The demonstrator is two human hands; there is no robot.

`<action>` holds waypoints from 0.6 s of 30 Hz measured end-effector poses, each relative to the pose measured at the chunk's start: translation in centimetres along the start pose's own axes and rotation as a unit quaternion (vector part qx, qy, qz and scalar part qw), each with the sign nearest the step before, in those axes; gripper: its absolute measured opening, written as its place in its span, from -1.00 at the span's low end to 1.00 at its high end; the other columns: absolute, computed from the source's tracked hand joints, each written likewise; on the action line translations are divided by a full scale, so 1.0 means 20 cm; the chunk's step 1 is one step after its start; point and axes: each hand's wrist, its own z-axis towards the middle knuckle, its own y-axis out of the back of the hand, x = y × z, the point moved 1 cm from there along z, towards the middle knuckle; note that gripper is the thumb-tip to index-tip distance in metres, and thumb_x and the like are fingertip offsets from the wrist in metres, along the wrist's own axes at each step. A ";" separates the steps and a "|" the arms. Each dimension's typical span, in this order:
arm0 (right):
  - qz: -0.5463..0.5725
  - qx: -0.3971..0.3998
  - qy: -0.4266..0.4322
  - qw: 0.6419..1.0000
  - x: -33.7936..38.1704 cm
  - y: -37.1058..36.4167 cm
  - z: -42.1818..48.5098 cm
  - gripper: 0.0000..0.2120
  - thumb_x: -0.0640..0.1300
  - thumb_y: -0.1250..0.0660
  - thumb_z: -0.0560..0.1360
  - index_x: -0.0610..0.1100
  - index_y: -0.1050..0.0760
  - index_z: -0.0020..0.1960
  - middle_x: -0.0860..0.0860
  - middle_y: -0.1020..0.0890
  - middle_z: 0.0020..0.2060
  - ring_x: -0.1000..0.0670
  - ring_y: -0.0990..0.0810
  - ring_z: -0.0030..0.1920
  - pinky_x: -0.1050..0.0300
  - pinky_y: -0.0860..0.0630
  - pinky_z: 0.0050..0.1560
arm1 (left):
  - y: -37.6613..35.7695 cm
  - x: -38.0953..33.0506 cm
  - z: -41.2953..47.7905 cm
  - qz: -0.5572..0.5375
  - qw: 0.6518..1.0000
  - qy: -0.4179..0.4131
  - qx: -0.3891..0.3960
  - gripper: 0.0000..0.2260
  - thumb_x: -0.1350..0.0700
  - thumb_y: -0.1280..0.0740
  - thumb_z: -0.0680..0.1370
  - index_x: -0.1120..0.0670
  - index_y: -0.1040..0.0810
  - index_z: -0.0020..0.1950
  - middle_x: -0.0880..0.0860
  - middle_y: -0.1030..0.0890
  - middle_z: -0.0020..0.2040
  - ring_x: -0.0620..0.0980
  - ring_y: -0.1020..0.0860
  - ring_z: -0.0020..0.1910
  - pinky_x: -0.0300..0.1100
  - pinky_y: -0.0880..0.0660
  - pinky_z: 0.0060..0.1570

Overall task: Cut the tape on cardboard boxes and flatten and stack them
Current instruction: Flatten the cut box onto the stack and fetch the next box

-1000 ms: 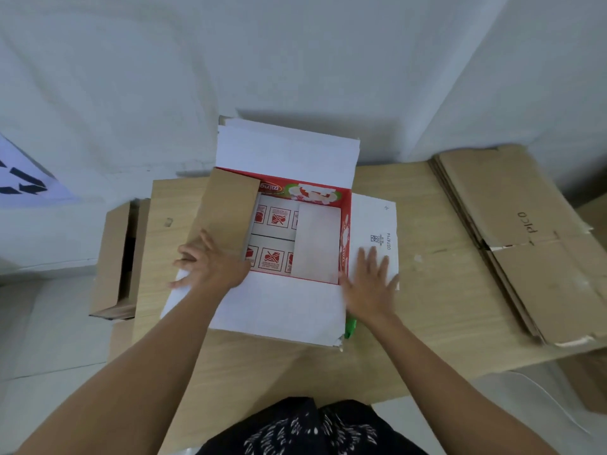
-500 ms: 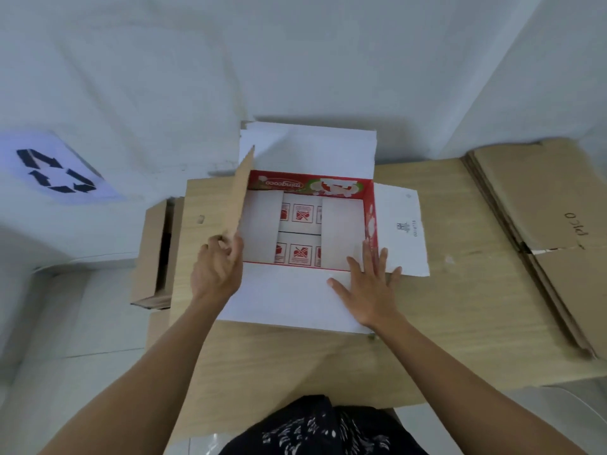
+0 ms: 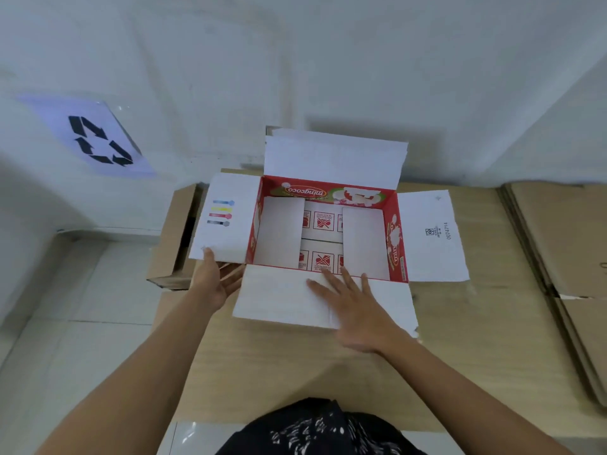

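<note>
Wooden table against white wall (recycling sign, left); flattened cardboard at right. Left hand and right hand, fingers straight and apart, touch flaps of the opened box.

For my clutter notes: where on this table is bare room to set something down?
Bare table lies along the near edge, in front of the open box, and in a narrower strip between its right flap and the flattened stack. The left side is crowded: left flap, left hand, brown box.
</note>
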 end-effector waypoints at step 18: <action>0.532 -0.185 0.026 0.826 0.03 0.83 0.04 -0.68 -0.20 -0.50 0.40 -0.29 -0.42 -0.37 -0.08 -0.45 -0.43 -0.03 -0.42 -0.39 0.15 -0.31 -0.32 | -0.19 -0.01 -0.21 -0.101 0.983 -0.057 0.141 -0.29 -0.48 -0.01 0.55 0.00 -0.59 0.34 0.01 -0.67 0.20 0.06 -0.60 0.23 0.09 -0.43 0.33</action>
